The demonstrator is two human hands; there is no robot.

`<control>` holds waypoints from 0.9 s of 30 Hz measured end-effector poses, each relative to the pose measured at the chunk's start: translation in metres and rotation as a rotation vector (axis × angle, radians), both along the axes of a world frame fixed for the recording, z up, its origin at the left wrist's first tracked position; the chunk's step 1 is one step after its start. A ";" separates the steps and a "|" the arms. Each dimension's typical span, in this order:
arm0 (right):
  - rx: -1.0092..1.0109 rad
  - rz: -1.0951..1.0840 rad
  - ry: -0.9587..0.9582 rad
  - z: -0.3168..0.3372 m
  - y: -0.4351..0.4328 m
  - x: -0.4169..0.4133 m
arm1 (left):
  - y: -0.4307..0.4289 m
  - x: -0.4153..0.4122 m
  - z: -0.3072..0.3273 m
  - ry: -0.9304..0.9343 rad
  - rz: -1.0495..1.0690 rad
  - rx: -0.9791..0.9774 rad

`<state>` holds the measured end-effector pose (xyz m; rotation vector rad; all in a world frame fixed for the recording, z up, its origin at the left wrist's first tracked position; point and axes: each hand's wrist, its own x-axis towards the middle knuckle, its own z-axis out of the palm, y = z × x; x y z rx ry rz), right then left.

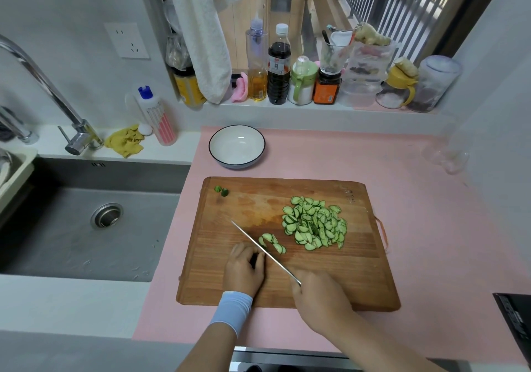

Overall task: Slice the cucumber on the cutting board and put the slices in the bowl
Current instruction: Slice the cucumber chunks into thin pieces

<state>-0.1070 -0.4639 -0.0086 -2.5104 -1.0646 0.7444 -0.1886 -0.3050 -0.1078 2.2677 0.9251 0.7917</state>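
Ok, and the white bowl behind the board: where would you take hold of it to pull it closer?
Probably the near rim of the bowl, coming from the cutting board side, thumb inside, fingers under the outer wall: it stands upright and empty. The left hand is nearer, but grips the cucumber end; the right hand holds the knife.

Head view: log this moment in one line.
left hand holds cucumber | right hand holds knife | slices on board | bowl empty

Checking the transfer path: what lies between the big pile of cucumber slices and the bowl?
In the head view, only bare cutting board and pink counter lie between the slice pile and the bowl.
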 end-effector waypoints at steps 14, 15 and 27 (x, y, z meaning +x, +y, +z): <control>-0.020 0.023 -0.002 -0.001 0.031 0.000 | -0.003 -0.004 -0.001 0.026 -0.015 0.010; -0.016 0.024 -0.007 -0.001 0.031 -0.001 | -0.003 -0.004 -0.002 0.028 -0.015 0.010; -0.007 0.027 -0.052 0.003 -0.004 -0.006 | -0.001 -0.003 -0.003 0.009 -0.029 -0.007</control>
